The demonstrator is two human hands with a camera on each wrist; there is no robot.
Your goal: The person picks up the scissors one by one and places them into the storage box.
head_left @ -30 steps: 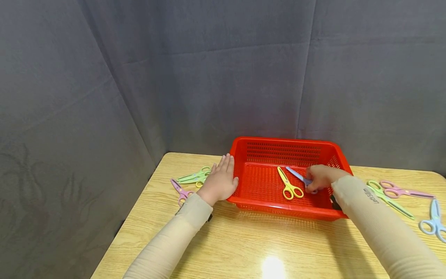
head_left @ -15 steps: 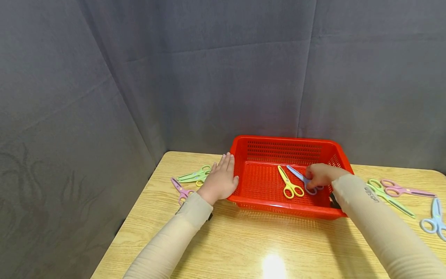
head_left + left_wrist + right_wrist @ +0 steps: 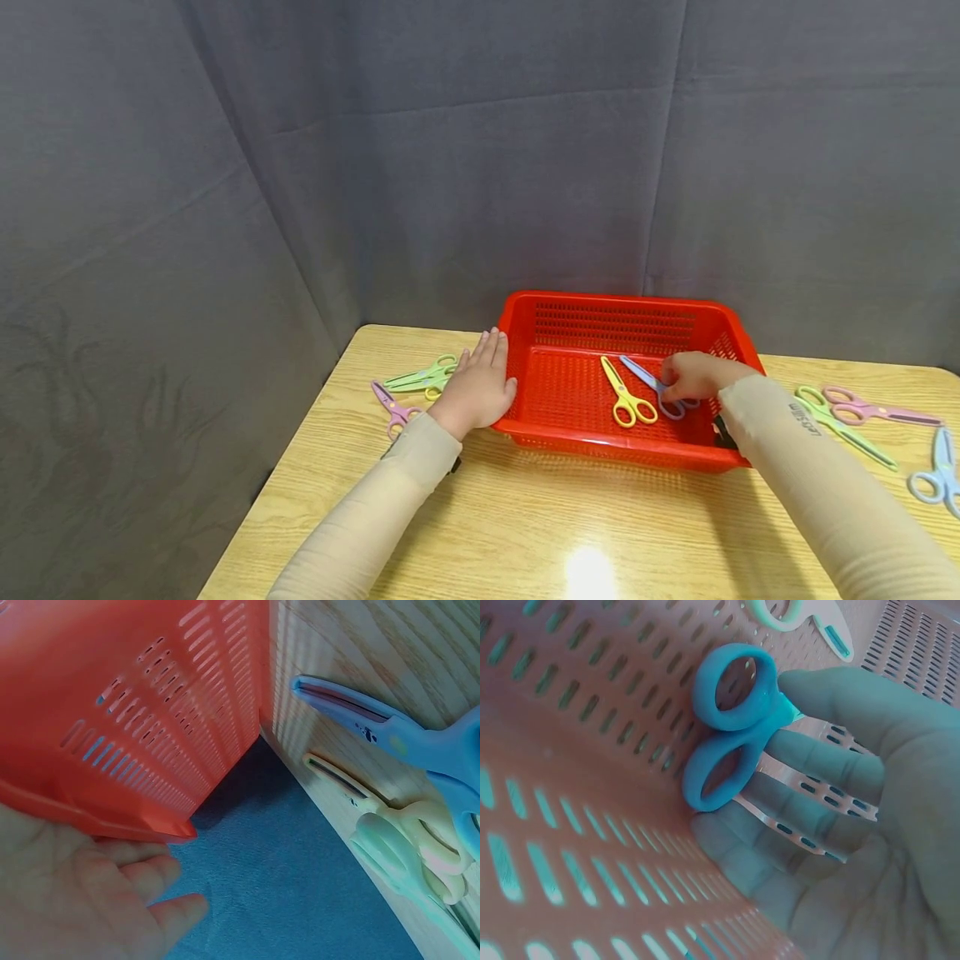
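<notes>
Inside the red plastic basket (image 3: 600, 439), my right hand (image 3: 693, 377) pinches the blue-violet scissors (image 3: 641, 372) near the pivot, between thumb and forefinger. In the right wrist view, both handle loops of these scissors (image 3: 766, 716) stick out past the thumb, close to the basket's perforated wall (image 3: 562, 761). Yellow scissors (image 3: 620, 395) lie just left of them on the basket floor. My left hand (image 3: 476, 387) rests with straight fingers against the basket's left rim. From the left wrist, its palm (image 3: 75, 892) shows below that rim.
Left of the basket lie green scissors (image 3: 416, 381), purple scissors (image 3: 392, 404) and a yellow handle (image 3: 432, 394) partly hidden. To the right are green scissors (image 3: 847, 433), pink scissors (image 3: 877, 411) and light-blue scissors (image 3: 942, 471). A grey curtain (image 3: 495, 167) hangs behind the table.
My right hand has shifted slightly, and more of the blue-violet scissors' handle loops now shows beneath it. The left hand keeps its place at the rim. The view has moved a little.
</notes>
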